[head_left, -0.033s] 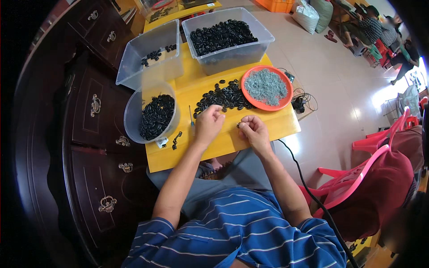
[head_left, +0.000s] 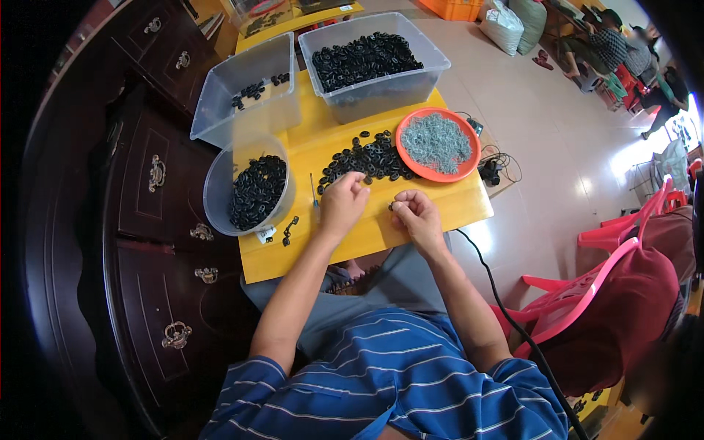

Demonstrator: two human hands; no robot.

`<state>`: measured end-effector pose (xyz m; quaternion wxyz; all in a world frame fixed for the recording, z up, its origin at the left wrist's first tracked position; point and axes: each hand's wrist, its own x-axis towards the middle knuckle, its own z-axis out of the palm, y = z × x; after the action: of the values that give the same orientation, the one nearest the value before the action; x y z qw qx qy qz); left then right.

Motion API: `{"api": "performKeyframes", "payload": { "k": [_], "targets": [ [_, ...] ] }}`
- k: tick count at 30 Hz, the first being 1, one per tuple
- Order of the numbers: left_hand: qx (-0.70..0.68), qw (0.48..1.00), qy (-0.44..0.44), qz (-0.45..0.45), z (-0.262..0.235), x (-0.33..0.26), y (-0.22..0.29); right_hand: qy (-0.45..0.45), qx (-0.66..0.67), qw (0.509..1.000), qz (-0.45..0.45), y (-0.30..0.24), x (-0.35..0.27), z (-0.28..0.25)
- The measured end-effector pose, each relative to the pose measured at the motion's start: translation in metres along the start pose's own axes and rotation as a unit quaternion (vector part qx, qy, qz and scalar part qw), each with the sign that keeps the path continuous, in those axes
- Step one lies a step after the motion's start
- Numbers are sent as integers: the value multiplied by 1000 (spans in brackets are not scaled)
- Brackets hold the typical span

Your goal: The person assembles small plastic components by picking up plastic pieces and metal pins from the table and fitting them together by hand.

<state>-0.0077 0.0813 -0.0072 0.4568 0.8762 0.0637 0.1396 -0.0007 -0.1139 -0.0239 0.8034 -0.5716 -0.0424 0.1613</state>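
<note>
Thumb and forefinger of the right hand [head_left: 416, 218] meet in a narrow grip, holding a small black piece [head_left: 392, 206] just above the near part of the yellow worktop [head_left: 290, 264]. To its left, the left hand [head_left: 343, 202] is bent inward, back upward, its fingertips at the near edge of a loose heap of black oval pieces [head_left: 369, 157]; whether its grip holds anything I cannot tell. An orange-red plate [head_left: 476, 155], filled with fine silvery metal pieces [head_left: 436, 141], sits at the right end of the heap. Just beside the left hand lies a thin blue tool [head_left: 314, 192], and farther left a few black parts [head_left: 290, 232] form a short row. Next to these stands a round clear tub [head_left: 217, 183] partly filled with more black pieces. Behind it is a rectangular clear bin [head_left: 209, 121] with only a scattering inside; to that bin's right, another translucent bin [head_left: 370, 103] holds a deep load. Dark wooden drawers [head_left: 139, 286] rise along the left, while a pink chair [head_left: 587, 293] stands on the right.
</note>
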Motion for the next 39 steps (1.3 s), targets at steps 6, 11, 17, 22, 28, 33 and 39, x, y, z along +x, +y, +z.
{"api": "performKeyframes", "payload": {
  "k": [6,11,17,22,28,33,39],
  "targets": [
    [145,988,11,53,5,8,15,-14,-11,999,29,-3,-2,-2],
    [168,984,32,43,10,12,14,-26,-14,999,37,-3,-2,-3],
    [173,978,45,107,11,3,11,-34,-36,998,39,-6,-3,-2],
    [-1,998,16,56,13,-15,5,-38,-33,998,32,-2,-1,-5],
    [-284,956,65,-18,7,-40,-10,-29,-38,998,43,-4,-2,-2],
    [-310,948,45,-60,0,-39,-11,-16,-35,998,49,-6,-4,2],
    [-345,938,26,-27,5,-42,-17,-30,-43,998,30,-1,-2,-3]
  ]
}}
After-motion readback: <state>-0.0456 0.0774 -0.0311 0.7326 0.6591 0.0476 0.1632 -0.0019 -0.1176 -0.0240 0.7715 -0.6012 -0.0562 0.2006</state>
